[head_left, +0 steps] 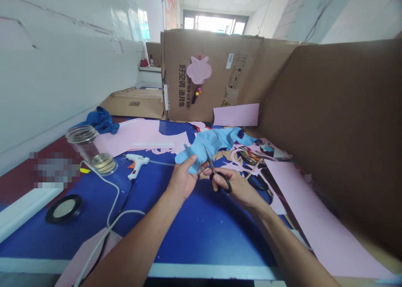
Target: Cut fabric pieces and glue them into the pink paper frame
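Note:
A piece of light blue cloth stretches across the middle of the blue table. Its near end is pinched in my left hand, thumb on top. My right hand grips scissors by their black handles. The blades point up and away, against the cloth just right of my left thumb. Whether the cloth lies between the blades I cannot tell. To the left of my left hand lies a white glue gun with an orange trigger.
A glass jar, black tape roll and dark blue cloth sit at left. Pink paper scraps and tools clutter the right, beside a long pink sheet. Cardboard walls enclose the back and right. Cables cross the left front.

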### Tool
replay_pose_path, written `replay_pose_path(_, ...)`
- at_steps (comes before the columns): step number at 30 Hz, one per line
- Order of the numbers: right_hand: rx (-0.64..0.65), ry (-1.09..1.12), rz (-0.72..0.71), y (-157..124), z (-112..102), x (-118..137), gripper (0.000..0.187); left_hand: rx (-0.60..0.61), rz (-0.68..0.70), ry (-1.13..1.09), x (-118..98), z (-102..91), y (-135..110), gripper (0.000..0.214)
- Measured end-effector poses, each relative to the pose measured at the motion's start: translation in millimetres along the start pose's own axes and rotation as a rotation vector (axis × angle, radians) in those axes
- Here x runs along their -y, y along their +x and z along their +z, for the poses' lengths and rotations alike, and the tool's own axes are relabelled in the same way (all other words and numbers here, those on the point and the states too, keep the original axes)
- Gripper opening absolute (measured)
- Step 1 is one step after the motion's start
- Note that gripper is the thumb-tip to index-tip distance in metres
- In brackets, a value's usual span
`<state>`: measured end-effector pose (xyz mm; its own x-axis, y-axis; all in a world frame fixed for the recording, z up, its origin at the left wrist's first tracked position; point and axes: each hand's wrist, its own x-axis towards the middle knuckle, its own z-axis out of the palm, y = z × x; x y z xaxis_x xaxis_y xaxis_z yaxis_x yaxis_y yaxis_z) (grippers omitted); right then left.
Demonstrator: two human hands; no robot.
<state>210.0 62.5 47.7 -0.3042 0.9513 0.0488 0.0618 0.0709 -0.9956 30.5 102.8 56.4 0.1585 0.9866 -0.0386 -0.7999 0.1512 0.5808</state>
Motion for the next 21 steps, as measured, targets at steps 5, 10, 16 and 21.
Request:
replay_pose_path(5, 0.001, -0.049, -0.011, 0, -3, 1, 0.058, -0.025, -0.003, 0.009, -1, 1.5, 0, 0.045)
replay_pose_path(10, 0.022, -0.070, -0.008, 0, -5, 3, 0.059, -0.030, -0.014, 0.009, -1, 0.6, 0, 0.041)
replay_pose_path(16, 0.028, -0.068, 0.012, -1, -8, 6, 0.057, -0.020, -0.018, 0.022, 0, -2.4, 1, 0.038)
replay_pose_path(21, 0.029, -0.097, 0.043, -1, -11, 9, 0.057, -0.017, -0.031, 0.033, 1, -4.2, 2, 0.039)
